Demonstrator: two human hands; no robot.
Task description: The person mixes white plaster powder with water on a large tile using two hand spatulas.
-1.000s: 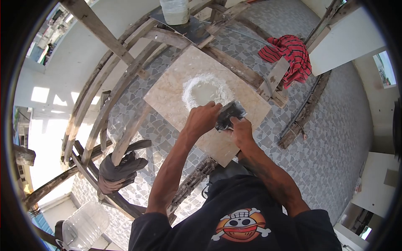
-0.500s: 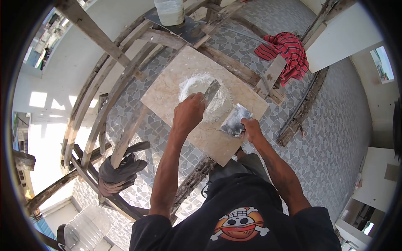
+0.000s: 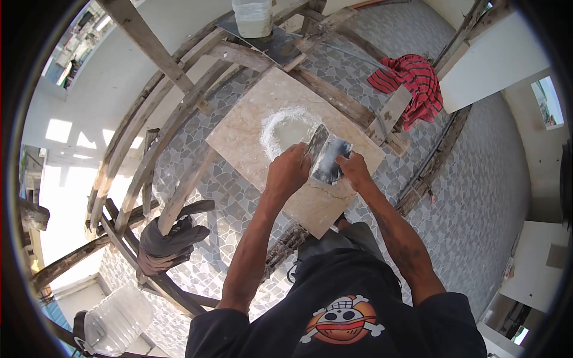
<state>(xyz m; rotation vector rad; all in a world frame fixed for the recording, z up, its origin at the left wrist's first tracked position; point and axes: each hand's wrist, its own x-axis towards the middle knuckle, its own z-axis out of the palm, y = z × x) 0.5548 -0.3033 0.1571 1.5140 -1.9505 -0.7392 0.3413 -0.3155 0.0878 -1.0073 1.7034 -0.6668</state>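
My left hand (image 3: 290,170) is closed round the handle of a putty knife (image 3: 317,142), its blade pointing up and away from me. My right hand (image 3: 356,170) grips a wider, flat metal scraper (image 3: 329,161) smeared with white. The two blades are side by side and look to be touching. Both tools are over a beige marble-patterned tile board (image 3: 239,128). On the board, left of the blades, a ring of white powder (image 3: 270,138) surrounds a greyish wet-looking pool (image 3: 292,132). The handles are mostly hidden in my fingers.
Wooden scaffold beams (image 3: 334,95) support and surround the board. A white plastic tub (image 3: 252,19) stands on a dark plate at the back. A red striped cloth (image 3: 418,89) and a dark cloth (image 3: 173,238) hang on the wood. A clear plastic container (image 3: 119,319) is at lower left.
My left hand has moved right and toward me, away from the powder ring. My right hand has brought the scraper up and left, so the two blades now meet.
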